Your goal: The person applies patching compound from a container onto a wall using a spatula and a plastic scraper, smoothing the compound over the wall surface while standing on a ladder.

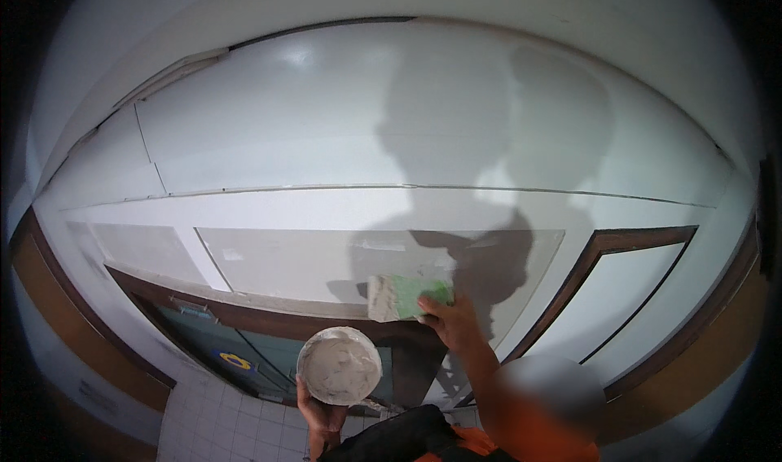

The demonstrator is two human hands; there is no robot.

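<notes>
Right hand: pinching a flat green spreader, thumb on its near face, fingers mostly hidden behind. The spreader's left part is coated in beige paste; it stands in front of a pale grey rectangular wall panel, close above a dark brown door frame. Contact with the wall: cannot be told from this view.

Left hand: curled under a round white tub, thumb up its left side, remaining fingers hidden. Tub held raised below the spreader, its mouth facing the viewer; beige paste inside, surface uneven, rim smeared.

Surroundings: white tiled floor beneath; a dark head-shaped shadow across the white upper wall.

Hazards, by judgement: paste could drop from the spreader's loaded part if carried too thick or tipped. Brown frame could be smeared, the spreader being so near. Tub could slip or tilt, resting on one hand, more so with paste on the fingers. Ridges could go unnoticed where shadow darkens the panel.
</notes>
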